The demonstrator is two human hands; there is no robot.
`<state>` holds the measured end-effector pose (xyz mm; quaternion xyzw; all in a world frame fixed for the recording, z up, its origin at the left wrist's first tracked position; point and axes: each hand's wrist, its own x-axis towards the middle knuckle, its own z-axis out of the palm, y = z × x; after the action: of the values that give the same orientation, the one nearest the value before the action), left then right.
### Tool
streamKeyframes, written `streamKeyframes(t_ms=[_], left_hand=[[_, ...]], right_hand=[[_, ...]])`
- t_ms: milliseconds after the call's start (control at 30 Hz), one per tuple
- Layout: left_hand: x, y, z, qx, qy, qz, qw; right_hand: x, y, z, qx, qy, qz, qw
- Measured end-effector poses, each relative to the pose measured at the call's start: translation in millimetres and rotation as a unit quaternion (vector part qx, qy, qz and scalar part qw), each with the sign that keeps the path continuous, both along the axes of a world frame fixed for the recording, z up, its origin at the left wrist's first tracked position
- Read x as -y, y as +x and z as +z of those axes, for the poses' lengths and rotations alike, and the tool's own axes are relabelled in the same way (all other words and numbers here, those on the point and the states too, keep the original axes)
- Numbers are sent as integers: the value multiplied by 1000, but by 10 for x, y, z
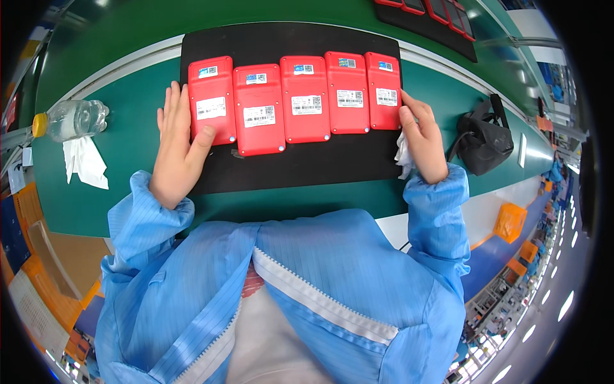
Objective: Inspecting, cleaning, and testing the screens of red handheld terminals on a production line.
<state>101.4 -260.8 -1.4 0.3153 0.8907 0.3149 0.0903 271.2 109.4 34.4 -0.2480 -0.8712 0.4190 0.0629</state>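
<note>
Several red handheld devices lie face down in a row on a black mat [300, 168]. Each back carries white printed labels. My left hand [176, 144] rests with fingers stretched out along the outer side of the leftmost device [212, 89], its thumb touching the lower part. At the other end, my right hand [423, 136] has its index finger and thumb against the edge of the rightmost device [384, 77]. Its other fingers are curled and partly hidden. A crumpled white tissue [403, 157] sticks out from under this palm. Between them lies a middle device [304, 86].
On the green table [137, 83], a clear bottle with a yellow cap [73, 120] lies on its side at left, above a white paper [85, 163]. A black pouch [483, 137] sits at right. More red devices [441, 9] lie on a dark mat at the far right.
</note>
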Motion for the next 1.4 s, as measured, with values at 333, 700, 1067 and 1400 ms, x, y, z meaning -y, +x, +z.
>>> streamKeyframes(t_ms=[333,700,1067,1400], left_hand=[[-100,-88,206,355,382,202,829],[-77,-203,94,360,405,116,833],[-77,-177,120,349,402,127,837],[-61,-184,119,315,387,128,857]], right_hand=[[-221,-112,-28,-17,-409,-106,906],[-276,62,-277,-118,-383,-69,914],[-308,171,-388,-159,-384,-49,908],[-341,203,-410,-164,-406,-37,898]])
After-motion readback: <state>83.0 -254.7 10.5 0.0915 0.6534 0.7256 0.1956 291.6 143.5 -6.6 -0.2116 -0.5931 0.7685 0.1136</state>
